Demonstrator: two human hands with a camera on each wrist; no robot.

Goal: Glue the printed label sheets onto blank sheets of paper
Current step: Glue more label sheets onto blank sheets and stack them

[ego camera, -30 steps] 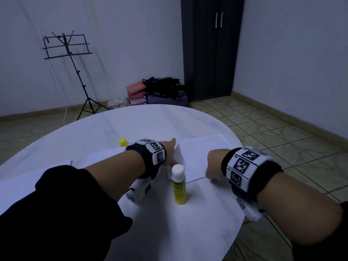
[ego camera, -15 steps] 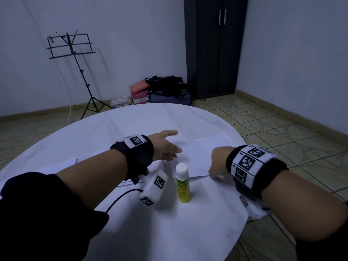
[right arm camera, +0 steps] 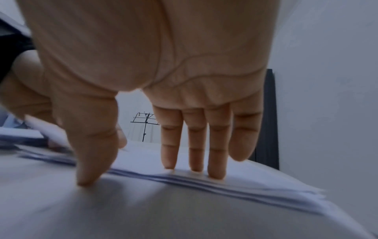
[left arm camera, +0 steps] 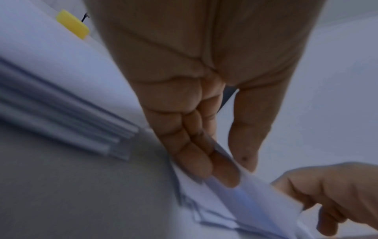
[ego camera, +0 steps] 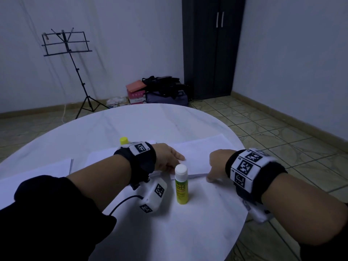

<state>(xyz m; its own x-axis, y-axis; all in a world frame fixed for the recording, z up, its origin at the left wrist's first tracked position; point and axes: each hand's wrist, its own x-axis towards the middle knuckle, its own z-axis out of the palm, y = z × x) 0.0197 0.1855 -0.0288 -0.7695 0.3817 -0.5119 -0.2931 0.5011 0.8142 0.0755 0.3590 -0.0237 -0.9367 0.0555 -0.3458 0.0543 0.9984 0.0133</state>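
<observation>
A stack of white sheets (ego camera: 199,151) lies at the right of the round white table (ego camera: 143,121). My left hand (ego camera: 175,161) is at its near left corner. In the left wrist view that hand (left arm camera: 231,171) pinches the lifted corner of the top sheet (left arm camera: 255,194), fingers (left arm camera: 204,161) beneath and thumb above. My right hand (ego camera: 211,174) rests on the stack's near edge. Its straight fingers (right arm camera: 194,153) touch the stack (right arm camera: 225,182), and its thumb tip sits on the table beside it. A glue stick (ego camera: 181,185) stands upright between my forearms.
A second paper stack (ego camera: 101,157) lies left of my left wrist, and a third (ego camera: 37,170) at the far left. A yellow cap (ego camera: 124,140) sits behind the left wrist. The table's right edge runs close to my right arm. A music stand (ego camera: 67,44) and bags (ego camera: 162,91) are on the floor behind.
My left hand, raised above the paper half a second ago, has come down to the stack's near left corner and taken hold of the top sheet. The right hand has stayed at the near edge.
</observation>
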